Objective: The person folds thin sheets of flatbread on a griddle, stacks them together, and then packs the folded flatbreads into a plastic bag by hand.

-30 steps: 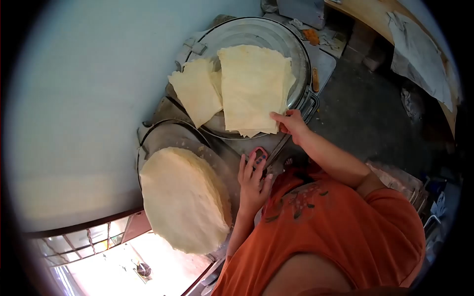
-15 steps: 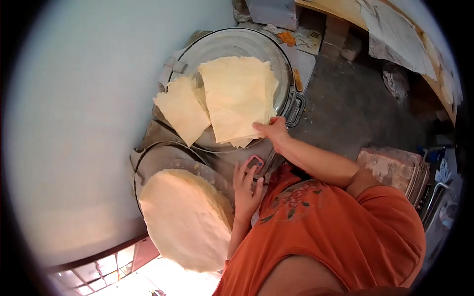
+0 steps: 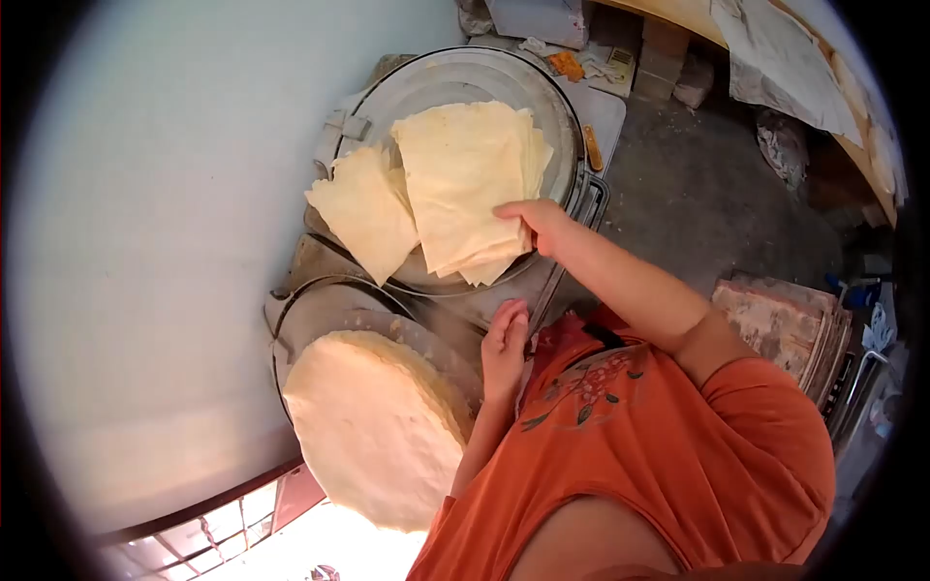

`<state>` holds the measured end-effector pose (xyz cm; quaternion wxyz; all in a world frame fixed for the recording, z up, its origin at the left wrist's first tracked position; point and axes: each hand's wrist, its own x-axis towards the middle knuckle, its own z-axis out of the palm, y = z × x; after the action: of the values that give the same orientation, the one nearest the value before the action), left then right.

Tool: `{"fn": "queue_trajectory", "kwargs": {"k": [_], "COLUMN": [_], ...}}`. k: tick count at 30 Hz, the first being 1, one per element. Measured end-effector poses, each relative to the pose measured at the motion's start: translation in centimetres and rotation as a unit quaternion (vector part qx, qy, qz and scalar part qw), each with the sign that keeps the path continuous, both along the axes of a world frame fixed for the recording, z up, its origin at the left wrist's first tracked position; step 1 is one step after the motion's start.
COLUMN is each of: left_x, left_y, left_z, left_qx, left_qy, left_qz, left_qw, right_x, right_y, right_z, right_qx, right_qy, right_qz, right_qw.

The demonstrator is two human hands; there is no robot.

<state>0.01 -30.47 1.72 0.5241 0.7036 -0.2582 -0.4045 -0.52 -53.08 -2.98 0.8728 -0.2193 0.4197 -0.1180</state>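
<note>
My right hand (image 3: 540,225) grips the near right edge of a stack of thin pale yellow pancake sheets (image 3: 460,174), thumb on top and fingers underneath. The stack lies on a large round metal pan (image 3: 465,73) with a raised rim. Beside it on the left is a smaller pile of torn-edged sheets (image 3: 363,208). My left hand (image 3: 505,353) is near my waist with its fingers curled together; whatever they hold, if anything, is hidden. A thick pile of big round pancakes (image 3: 373,426) sits to the left of that hand.
The round pile rests on a second round pan (image 3: 339,295). An orange-handled tool (image 3: 592,147) lies at the far pan's right. A wooden table (image 3: 668,21) with a cloth (image 3: 780,73) curves along the back right. Stacked boards (image 3: 775,324) stand to my right. A pale wall (image 3: 165,242) runs along the left.
My right hand has shifted its thumb slightly up along the stack's edge. My left fingers, spread over a small pink-framed object before, have curled in, and that object no longer shows.
</note>
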Motion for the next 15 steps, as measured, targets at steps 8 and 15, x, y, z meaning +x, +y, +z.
{"fn": "queue_trajectory", "kwargs": {"k": [8,15], "left_x": [-0.2,-1.3], "left_y": [-10.7,-19.5], "left_z": [-1.8,4.0], "left_qx": [-0.169,-0.241], "left_qy": [0.669,0.598], "left_qz": [0.082,-0.043], "left_qw": [0.719,0.763], "right_x": [-2.3,-18.0], "right_y": [-3.7,-5.8], "right_z": [14.7,17.2], "right_qx": [-0.071,-0.092], "right_qy": [-0.156,-0.181], "right_qz": [-0.051,-0.066], "right_qw": [0.984,0.977]}}
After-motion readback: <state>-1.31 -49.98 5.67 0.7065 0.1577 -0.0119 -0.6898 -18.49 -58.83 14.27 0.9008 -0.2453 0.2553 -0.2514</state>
